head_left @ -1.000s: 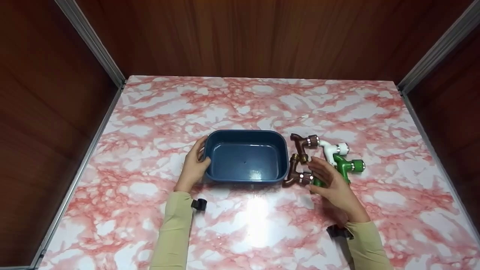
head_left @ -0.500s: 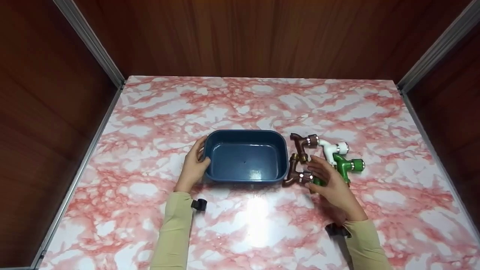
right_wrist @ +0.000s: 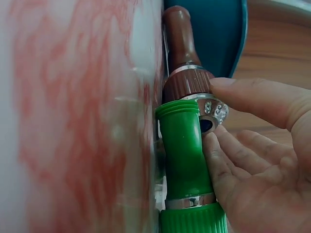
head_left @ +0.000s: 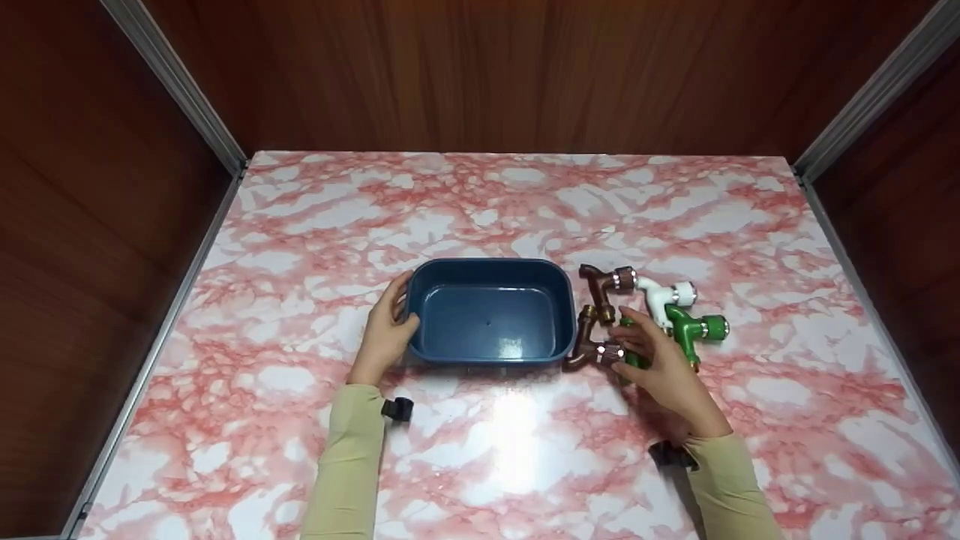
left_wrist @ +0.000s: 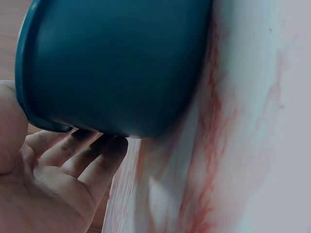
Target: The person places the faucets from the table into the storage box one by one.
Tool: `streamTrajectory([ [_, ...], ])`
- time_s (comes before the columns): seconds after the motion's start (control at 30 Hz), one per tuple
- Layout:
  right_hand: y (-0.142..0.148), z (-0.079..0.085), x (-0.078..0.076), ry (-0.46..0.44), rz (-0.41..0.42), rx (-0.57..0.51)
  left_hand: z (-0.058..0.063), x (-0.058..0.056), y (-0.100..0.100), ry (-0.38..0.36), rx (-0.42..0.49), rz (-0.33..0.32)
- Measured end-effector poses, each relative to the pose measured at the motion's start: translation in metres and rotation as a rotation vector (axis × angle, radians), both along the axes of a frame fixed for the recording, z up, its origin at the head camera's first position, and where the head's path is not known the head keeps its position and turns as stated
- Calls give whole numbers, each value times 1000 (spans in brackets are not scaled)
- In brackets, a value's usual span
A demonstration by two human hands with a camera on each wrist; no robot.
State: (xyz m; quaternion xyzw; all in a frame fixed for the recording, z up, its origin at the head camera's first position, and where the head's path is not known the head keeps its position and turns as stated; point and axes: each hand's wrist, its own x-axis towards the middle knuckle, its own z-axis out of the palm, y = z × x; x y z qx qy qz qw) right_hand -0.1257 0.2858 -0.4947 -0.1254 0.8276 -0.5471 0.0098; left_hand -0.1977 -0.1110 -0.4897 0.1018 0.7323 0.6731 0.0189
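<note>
My left hand [head_left: 386, 335] grips the left wall of a dark blue plastic tub [head_left: 489, 322], thumb over the rim and fingers along the outside. Just right of the tub lies a brown tap [head_left: 584, 339] with a ribbed knob. In the right wrist view, the thumb of my right hand [right_wrist: 262, 179] rests at that brown knob [right_wrist: 188, 83], its other fingers loosely extended beside a green tap [right_wrist: 182, 150]. From the head view, the right hand [head_left: 664, 367] partly covers this green tap.
Behind the right hand lie another brown tap [head_left: 600, 289], a white tap [head_left: 660, 301] and a second green tap [head_left: 686, 335]. All are on a red-and-white marbled table [head_left: 480, 202]. Wood panels [head_left: 480, 75] enclose its back and sides.
The right hand has shifted slightly left and its fingers have spread a little, showing more of the near green tap. The left hand and tub stay in place.
</note>
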Motion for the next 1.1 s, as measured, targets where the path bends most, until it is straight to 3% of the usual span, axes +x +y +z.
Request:
streamTrajectory([
  [0.23,7,-16,-7,-6,-2,6,0,-1,0,5,18,8],
  [0.7,4,-9,-7,11,9,175,1,-2,2,12,17,5],
  [0.87,6,-13,-9,19,2,230,1,-2,2,6,11,6],
  [1.1,-2,1,-3,25,29,126,2,1,1,-2,-13,17],
])
